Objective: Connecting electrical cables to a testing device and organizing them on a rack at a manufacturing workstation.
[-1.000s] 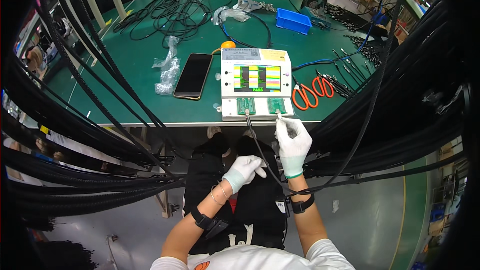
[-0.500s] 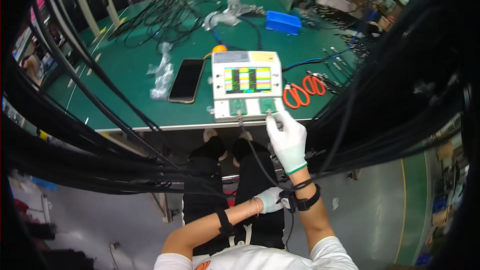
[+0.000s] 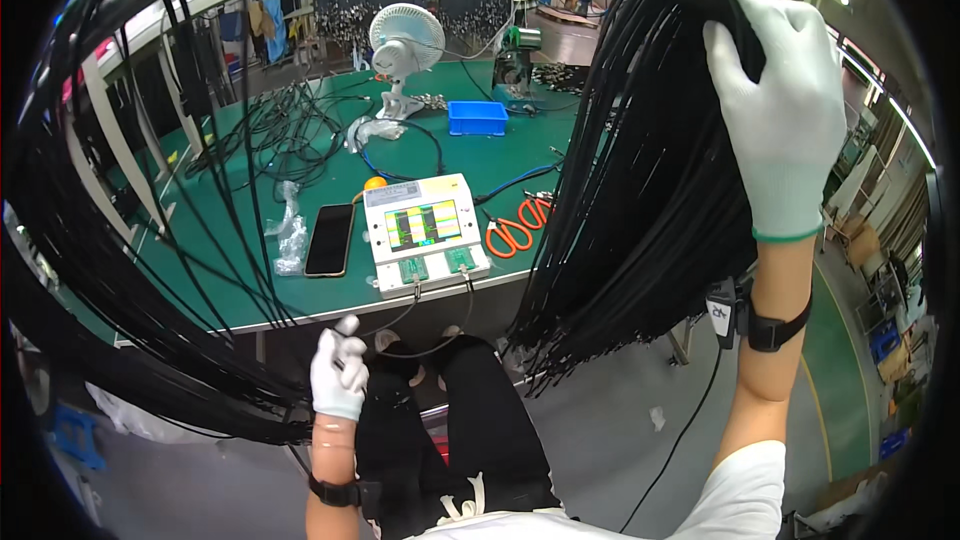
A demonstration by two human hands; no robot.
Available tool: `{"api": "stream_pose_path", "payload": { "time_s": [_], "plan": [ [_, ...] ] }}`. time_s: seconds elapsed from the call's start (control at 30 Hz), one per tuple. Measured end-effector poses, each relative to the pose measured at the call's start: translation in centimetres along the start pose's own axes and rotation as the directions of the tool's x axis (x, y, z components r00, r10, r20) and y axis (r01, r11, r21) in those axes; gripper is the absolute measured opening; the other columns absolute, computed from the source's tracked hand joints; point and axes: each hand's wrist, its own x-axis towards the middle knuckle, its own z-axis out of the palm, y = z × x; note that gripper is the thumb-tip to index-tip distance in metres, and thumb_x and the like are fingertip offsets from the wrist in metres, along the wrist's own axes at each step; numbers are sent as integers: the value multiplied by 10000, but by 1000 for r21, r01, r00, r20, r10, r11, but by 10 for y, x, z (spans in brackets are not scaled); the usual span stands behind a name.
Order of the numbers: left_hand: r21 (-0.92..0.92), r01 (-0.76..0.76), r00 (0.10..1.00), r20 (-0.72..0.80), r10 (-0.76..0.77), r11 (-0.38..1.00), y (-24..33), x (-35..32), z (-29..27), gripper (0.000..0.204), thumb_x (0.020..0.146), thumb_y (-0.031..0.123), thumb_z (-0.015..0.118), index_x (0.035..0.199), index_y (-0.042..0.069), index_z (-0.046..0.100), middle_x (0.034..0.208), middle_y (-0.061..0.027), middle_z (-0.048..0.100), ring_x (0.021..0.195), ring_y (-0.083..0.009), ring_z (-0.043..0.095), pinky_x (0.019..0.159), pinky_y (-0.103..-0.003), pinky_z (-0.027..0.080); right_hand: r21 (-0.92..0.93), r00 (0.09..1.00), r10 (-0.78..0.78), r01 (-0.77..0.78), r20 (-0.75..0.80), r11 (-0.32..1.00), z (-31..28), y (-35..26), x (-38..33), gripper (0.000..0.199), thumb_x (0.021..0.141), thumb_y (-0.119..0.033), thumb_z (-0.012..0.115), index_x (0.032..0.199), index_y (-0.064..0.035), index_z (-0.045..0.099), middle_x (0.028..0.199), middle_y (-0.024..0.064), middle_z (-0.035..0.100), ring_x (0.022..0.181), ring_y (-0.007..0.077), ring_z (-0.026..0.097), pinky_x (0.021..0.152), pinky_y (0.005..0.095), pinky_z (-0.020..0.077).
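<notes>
2 cable ends (image 3: 417, 292) fill the tester (image 3: 425, 237); loose cables (image 3: 650, 150) hang right of it, touching the right hand (image 3: 783, 105); left hand (image 3: 340, 377) curled; grips unclear.

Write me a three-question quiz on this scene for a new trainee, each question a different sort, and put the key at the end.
1. True or false: the phone lies to the left of the white device with the lit screen.

2. Multiple choice: which of these is the right hand at?
A) the phone
B) the hanging black cables
C) the white device

3. Fill in the gap: seen from the person's place, the blue tray sits to the ____ of the fan.

Key: 1. True. 2. B. 3. right.
</notes>
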Motion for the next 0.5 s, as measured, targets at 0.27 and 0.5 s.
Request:
{"api": "stream_pose_path", "payload": {
  "time_s": [0.27,0.5],
  "plan": [
    [773,-170,874,-168,456,612,-44,-80,8,194,993,82,459,1106,0,593,644,-40,617,356,-40,290,345,-218,244,394,966,161,-232,203,889,-13,-34,43,286,853,-10,653,1138,-3,668,860,58,624,750,114,569,698,250,456],
    [915,50,991,6,136,-401,-53,-126,27,162,958,50,498,1036,-7,628,698,-52,657,511,-113,565,522,-256,449,923,872,474,-274,121,269,44,-79,-10,366,886,-57,639,1242,6,583,987,86,620,859,132,591,753,263,482]
  ]
}}
